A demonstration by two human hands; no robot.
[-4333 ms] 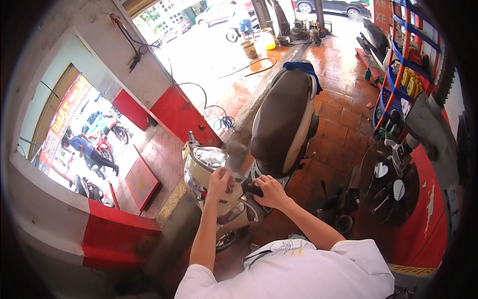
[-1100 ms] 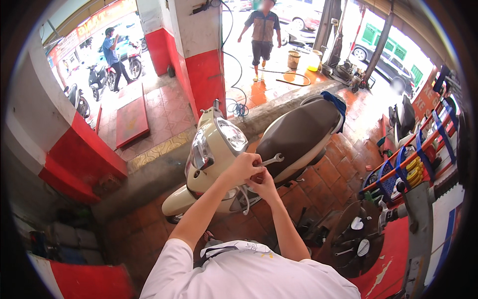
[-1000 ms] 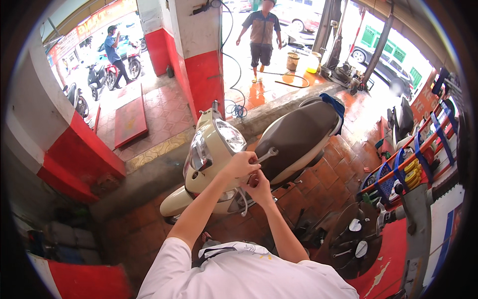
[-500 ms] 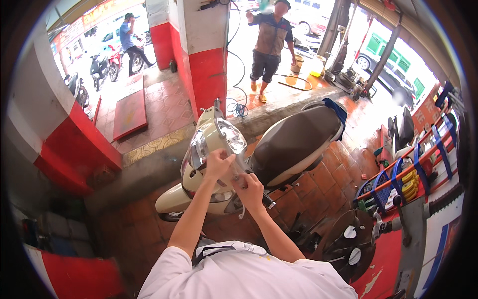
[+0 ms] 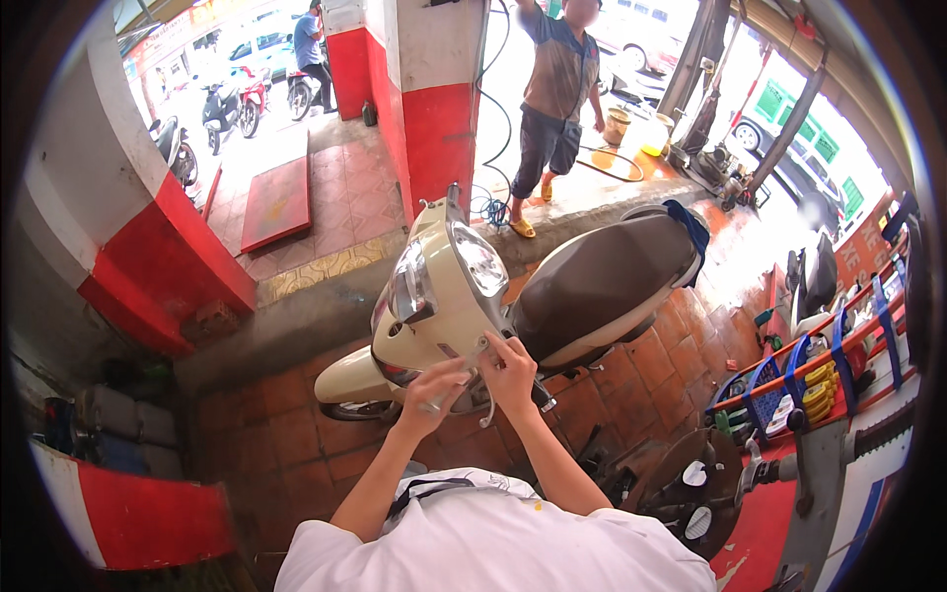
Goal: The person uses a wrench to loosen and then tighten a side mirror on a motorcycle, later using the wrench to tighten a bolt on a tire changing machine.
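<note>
A cream scooter (image 5: 449, 331) stands in front of me, its headlight panel facing left and its brown seat (image 5: 602, 271) stretching to the right. Close to the right side of that panel, my right hand (image 5: 510, 380) is closed with its fingertips pinched together; a small pale piece shows at the tips, too small to name. Just left of it and a bit lower is my left hand (image 5: 436, 397), its fingers curled and partly blurred around a thin light-coloured thing I cannot identify. A brake lever (image 5: 488, 407) hangs below the right hand.
A person (image 5: 557, 99) stands beyond the scooter, one arm raised. Red-and-white pillars (image 5: 439, 128) rise behind it. To the right is a rack of blue baskets (image 5: 764, 385); a dark round tray (image 5: 725, 474) holding mirrors sits nearer. A blue cloth (image 5: 688, 232) drapes the seat's rear.
My left hand has come down from the headlight panel to beside my right hand. The right hand stays near the panel's edge. The person beyond has stepped closer.
</note>
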